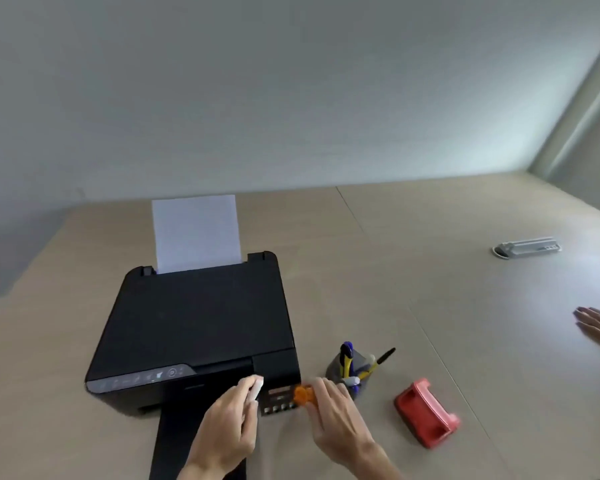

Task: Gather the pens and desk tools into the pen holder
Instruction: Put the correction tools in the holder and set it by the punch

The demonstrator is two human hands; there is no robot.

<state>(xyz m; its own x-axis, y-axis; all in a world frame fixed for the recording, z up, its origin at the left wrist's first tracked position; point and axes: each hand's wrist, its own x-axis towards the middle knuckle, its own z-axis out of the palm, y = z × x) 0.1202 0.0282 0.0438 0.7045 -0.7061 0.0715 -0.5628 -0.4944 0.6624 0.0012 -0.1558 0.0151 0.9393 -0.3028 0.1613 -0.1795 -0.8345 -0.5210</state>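
A dark grey pen holder (360, 366) stands on the table right of the printer, with blue, yellow and black pens leaning in it. My right hand (336, 415) is closed around a small orange tool (302, 395), just left of the holder. My left hand (231, 424) grips a small white object (257, 388), maybe an eraser, in front of the printer's corner. A red hole punch (425, 412) lies on the table to the right of the holder.
A black printer (194, 327) with white paper (196, 232) in its rear feed fills the left of the beige table (447, 271). A white power strip (527, 247) sits at the far right. Another person's hand (598, 325) rests at the right edge.
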